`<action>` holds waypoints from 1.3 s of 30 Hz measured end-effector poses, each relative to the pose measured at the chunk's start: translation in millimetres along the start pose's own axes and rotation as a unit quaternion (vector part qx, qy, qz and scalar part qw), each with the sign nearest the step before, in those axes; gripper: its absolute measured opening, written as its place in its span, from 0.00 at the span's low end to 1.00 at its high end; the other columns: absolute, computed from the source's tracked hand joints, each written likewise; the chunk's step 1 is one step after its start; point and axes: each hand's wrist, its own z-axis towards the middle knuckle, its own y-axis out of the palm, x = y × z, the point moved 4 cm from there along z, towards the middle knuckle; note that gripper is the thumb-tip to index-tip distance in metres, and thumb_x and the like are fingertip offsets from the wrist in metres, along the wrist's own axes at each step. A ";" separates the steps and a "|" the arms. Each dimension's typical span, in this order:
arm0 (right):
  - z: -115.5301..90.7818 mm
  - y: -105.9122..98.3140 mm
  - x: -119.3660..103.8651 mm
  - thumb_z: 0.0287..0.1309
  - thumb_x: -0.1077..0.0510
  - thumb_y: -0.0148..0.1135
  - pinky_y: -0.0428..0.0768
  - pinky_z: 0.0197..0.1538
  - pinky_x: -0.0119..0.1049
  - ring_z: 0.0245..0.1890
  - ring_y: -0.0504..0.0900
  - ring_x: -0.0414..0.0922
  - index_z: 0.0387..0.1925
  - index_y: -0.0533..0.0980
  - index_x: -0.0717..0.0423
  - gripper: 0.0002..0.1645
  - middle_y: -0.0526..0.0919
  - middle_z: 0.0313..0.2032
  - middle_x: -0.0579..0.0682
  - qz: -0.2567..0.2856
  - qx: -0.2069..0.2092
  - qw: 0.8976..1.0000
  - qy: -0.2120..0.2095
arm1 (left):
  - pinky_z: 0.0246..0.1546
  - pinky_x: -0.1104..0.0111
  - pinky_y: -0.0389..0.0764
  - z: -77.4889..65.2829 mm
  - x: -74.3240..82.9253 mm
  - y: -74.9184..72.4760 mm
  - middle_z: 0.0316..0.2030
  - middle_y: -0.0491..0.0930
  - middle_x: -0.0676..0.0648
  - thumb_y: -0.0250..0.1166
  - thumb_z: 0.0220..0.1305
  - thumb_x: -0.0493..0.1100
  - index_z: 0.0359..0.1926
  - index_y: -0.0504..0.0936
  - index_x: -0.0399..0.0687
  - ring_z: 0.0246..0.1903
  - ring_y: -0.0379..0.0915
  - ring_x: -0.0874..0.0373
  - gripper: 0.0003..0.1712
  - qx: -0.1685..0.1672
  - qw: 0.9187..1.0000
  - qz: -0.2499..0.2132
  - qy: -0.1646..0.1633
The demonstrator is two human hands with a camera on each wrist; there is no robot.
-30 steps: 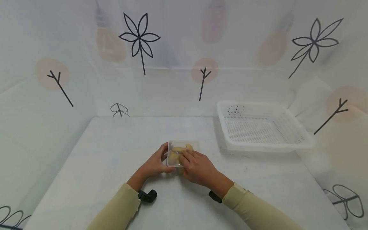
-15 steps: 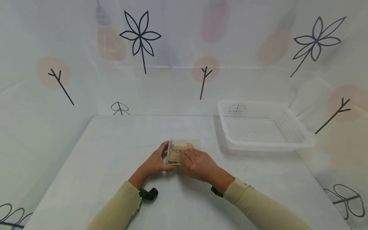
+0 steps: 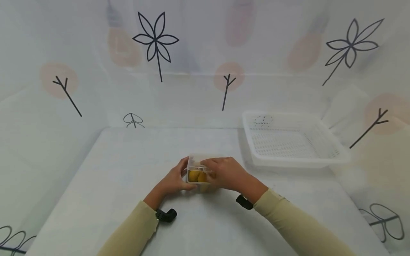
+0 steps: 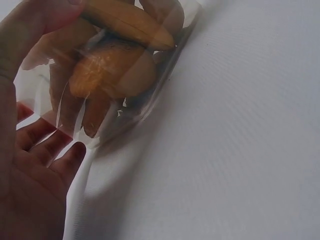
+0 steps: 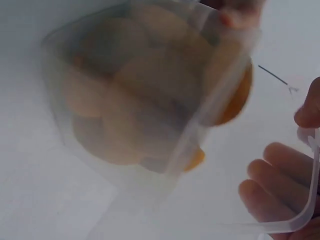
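Observation:
A clear plastic food container [image 4: 135, 112] holds several yellow-orange fruit-like pieces, among them a long banana-shaped one [image 4: 132, 22] and a rounded one [image 4: 112, 72]. My left hand [image 3: 174, 179] grips the container's left side, thumb at the near side and fingers round the back. In the head view the translucent lid [image 3: 195, 159] stands tilted up at the front, and yellow pieces [image 3: 196, 176] show beneath it. My right hand [image 3: 229, 173] pinches that lid; the right wrist view has its pale rim [image 5: 300, 220] between thumb and fingers [image 5: 275, 182].
At the back right of the white table [image 3: 128, 156] stands a white perforated plastic basket [image 3: 288, 163]. A white sheet printed with flowers and twigs [image 3: 189, 99] forms the back and side walls. Each wrist wears a small black camera [image 3: 166, 215].
My right hand has moved from on top of the lid to its right side and raised the near edge, so the pieces show uncovered at the front. The left hand keeps its grip.

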 end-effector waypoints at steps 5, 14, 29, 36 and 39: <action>6.8 -7.5 15.0 0.57 0.54 0.65 0.81 0.31 0.30 0.22 0.77 0.37 0.44 0.76 0.50 0.13 0.88 0.33 0.47 0.100 -0.066 0.989 0.089 | 0.71 0.57 0.61 -1.1 0.8 0.0 0.72 0.58 0.47 0.79 0.45 0.45 0.74 0.50 0.52 0.73 0.53 0.51 0.61 0.000 1.000 0.002 -0.004; 21.4 -18.7 45.4 0.60 0.51 0.65 0.85 0.50 0.42 0.48 0.85 0.45 0.50 0.83 0.51 0.17 0.87 0.47 0.47 0.165 -0.045 0.976 0.132 | 0.72 0.54 0.59 -0.1 0.9 0.9 0.73 0.57 0.44 0.78 0.46 0.45 0.74 0.50 0.49 0.74 0.50 0.50 0.60 -0.001 1.000 -0.007 0.009; 44.8 -8.8 86.2 0.67 0.50 0.57 0.83 0.56 0.45 0.49 0.84 0.46 0.54 0.80 0.50 0.18 0.84 0.52 0.49 0.200 -0.032 0.961 0.189 | 0.73 0.55 0.58 -3.9 0.5 1.4 0.71 0.60 0.43 0.78 0.46 0.45 0.74 0.49 0.51 0.73 0.52 0.51 0.61 0.000 1.000 -0.017 0.009; 51.4 0.5 102.4 0.66 0.50 0.58 0.83 0.55 0.43 0.50 0.83 0.45 0.51 0.82 0.49 0.16 0.84 0.50 0.48 0.222 -0.035 0.944 0.240 | 0.73 0.54 0.57 -4.3 -0.5 3.2 0.72 0.58 0.47 0.78 0.46 0.44 0.74 0.49 0.55 0.74 0.50 0.51 0.60 -0.001 1.000 -0.027 0.004; 54.8 2.2 107.3 0.65 0.51 0.59 0.84 0.54 0.42 0.48 0.82 0.45 0.49 0.83 0.49 0.14 0.85 0.47 0.47 0.222 -0.024 0.941 0.254 | 0.73 0.54 0.57 -3.9 -0.9 3.7 0.72 0.58 0.47 0.78 0.46 0.44 0.74 0.49 0.55 0.74 0.50 0.52 0.60 0.001 1.000 -0.029 0.001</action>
